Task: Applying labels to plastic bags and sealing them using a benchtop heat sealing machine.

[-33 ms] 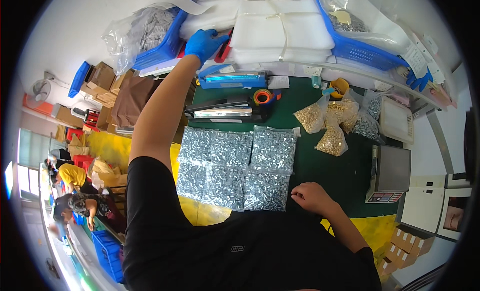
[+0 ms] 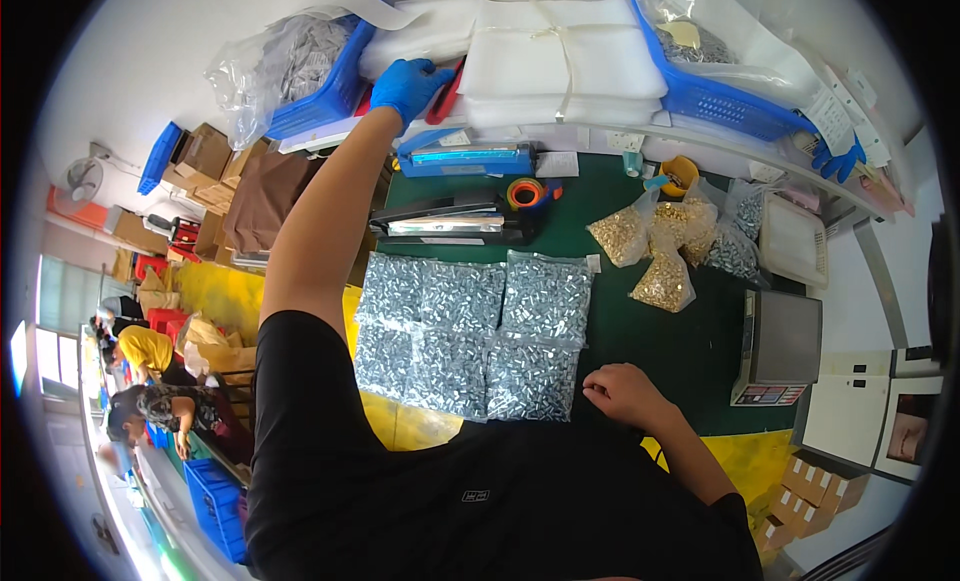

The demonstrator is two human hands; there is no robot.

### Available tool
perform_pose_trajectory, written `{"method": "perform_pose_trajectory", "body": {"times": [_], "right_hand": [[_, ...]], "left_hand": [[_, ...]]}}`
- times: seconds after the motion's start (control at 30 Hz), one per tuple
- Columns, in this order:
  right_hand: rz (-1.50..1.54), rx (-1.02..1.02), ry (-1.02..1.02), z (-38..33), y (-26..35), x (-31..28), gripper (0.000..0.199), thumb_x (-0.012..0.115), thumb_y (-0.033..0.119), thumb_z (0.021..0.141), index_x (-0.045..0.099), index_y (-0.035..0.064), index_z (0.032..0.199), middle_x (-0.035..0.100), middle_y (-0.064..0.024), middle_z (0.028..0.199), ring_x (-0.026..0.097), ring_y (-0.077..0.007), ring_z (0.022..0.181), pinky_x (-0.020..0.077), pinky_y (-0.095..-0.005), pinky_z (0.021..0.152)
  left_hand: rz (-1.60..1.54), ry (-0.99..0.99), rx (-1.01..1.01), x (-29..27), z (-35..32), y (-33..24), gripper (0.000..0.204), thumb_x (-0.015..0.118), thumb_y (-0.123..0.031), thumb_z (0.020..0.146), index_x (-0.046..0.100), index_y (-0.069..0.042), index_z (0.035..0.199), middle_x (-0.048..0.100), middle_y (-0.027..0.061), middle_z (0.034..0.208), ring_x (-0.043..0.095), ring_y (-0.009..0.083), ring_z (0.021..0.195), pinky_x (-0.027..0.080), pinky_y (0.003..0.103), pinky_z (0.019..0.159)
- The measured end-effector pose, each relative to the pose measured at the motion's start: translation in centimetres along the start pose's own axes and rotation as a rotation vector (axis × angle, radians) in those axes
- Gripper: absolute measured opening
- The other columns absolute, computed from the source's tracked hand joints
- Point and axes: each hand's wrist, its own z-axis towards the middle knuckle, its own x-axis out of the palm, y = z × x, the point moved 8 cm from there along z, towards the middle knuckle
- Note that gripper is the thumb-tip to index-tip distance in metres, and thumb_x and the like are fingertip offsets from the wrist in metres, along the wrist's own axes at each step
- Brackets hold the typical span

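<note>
My left hand (image 2: 405, 89), in a blue glove, reaches up to the shelf between a blue basket and stacked white plastic bags (image 2: 560, 56). Its fingers curl down at a red object (image 2: 445, 96), and what they hold is hidden. Bare and loosely fisted, my right hand (image 2: 628, 393) rests at the near edge of the green table (image 2: 660, 351); nothing shows in it. Just left of it lie several clear bags of small silvery metal parts (image 2: 470, 336), set in two rows.
Bags of gold-coloured parts (image 2: 662, 279), a scale (image 2: 782, 341) and a white tray (image 2: 792, 243) stand to the right. Two bag sealers (image 2: 450, 226) and tape rolls (image 2: 525, 192) sit below the shelf. A blue basket (image 2: 310, 111) flanks my left hand. Other people work far left.
The fingers of my left hand have drawn in slightly over the red object. My right hand and the bags on the table have not moved.
</note>
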Motion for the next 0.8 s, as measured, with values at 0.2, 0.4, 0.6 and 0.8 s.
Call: {"method": "perform_pose_trajectory", "body": {"times": [0.2, 0.4, 0.6, 0.8], "right_hand": [[0.010, -0.022, -0.013, -1.1, -1.3, -0.4, 0.016, 0.066, 0.022, 0.087, 0.070, 0.0074, 0.094, 0.067, -0.0085, 0.084, 0.065, -0.0279, 0.080, 0.0509, -0.0397, 0.073], [0.006, 0.010, 0.016, -1.5, -2.0, -0.5, 0.017, 0.066, 0.022, 0.087, 0.070, 0.0070, 0.094, 0.067, -0.0085, 0.084, 0.065, -0.0272, 0.079, 0.0511, -0.0386, 0.072], [0.016, 0.006, 0.028, -0.8, -1.6, -0.2, 0.018, 0.065, 0.022, 0.088, 0.070, 0.0058, 0.095, 0.067, -0.0091, 0.084, 0.065, -0.0269, 0.078, 0.0510, -0.0386, 0.072], [0.017, 0.017, 0.015, -0.5, -1.2, 0.0, 0.017, 0.065, 0.023, 0.088, 0.070, 0.0071, 0.092, 0.066, -0.0088, 0.082, 0.064, -0.0289, 0.077, 0.0503, -0.0409, 0.072]], "left_hand": [[-0.150, 0.064, -0.037, 0.6, 0.7, 3.1, 0.039, 0.062, -0.036, 0.093, 0.071, -0.005, 0.115, 0.070, 0.0224, 0.109, 0.068, 0.0372, 0.098, 0.053, 0.038, 0.087], [-0.085, 0.017, 0.067, 1.3, 0.8, 2.6, 0.044, 0.066, -0.040, 0.090, 0.070, -0.006, 0.116, 0.069, 0.0228, 0.111, 0.067, 0.0370, 0.104, 0.051, 0.038, 0.092], [0.056, -0.126, 0.033, 0.3, -0.1, 1.1, 0.038, 0.065, -0.036, 0.088, 0.072, -0.008, 0.112, 0.069, 0.0238, 0.106, 0.066, 0.0403, 0.097, 0.052, 0.044, 0.087], [0.087, -0.195, 0.142, -0.2, -0.2, 0.4, 0.023, 0.057, -0.022, 0.088, 0.075, -0.012, 0.099, 0.068, 0.0229, 0.094, 0.065, 0.0417, 0.090, 0.053, 0.047, 0.081]]}}
